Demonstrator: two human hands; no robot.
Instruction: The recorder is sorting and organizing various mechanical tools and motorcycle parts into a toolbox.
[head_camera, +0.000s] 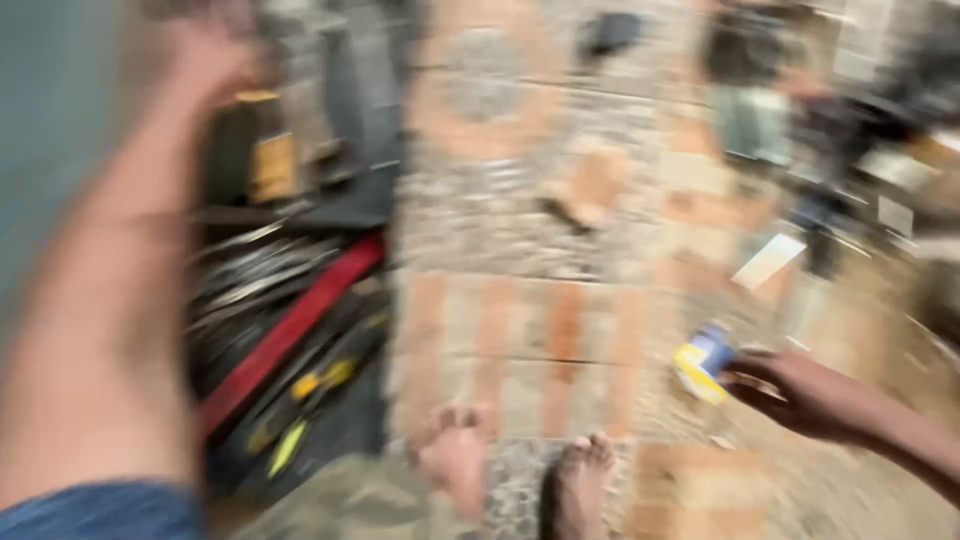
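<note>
Right hand (800, 392) | fingers closed on blue-yellow pack (703, 362), at 4 o'clock above tiled floor (520, 330) | left hand (205, 55) at 11 o'clock, blurred, grip unreadable | toolbox (290, 330) at 8 o'clock

A single head-worn view looks steeply down from standing height at a patterned tile floor (520, 330), heavily smeared by motion. The person's bare feet (510, 475) sit at the bottom edge. The left hand (205, 55) reaches to the upper left corner, close to the lens; the right hand (795, 390) enters low from the right. There is no second view.
</note>
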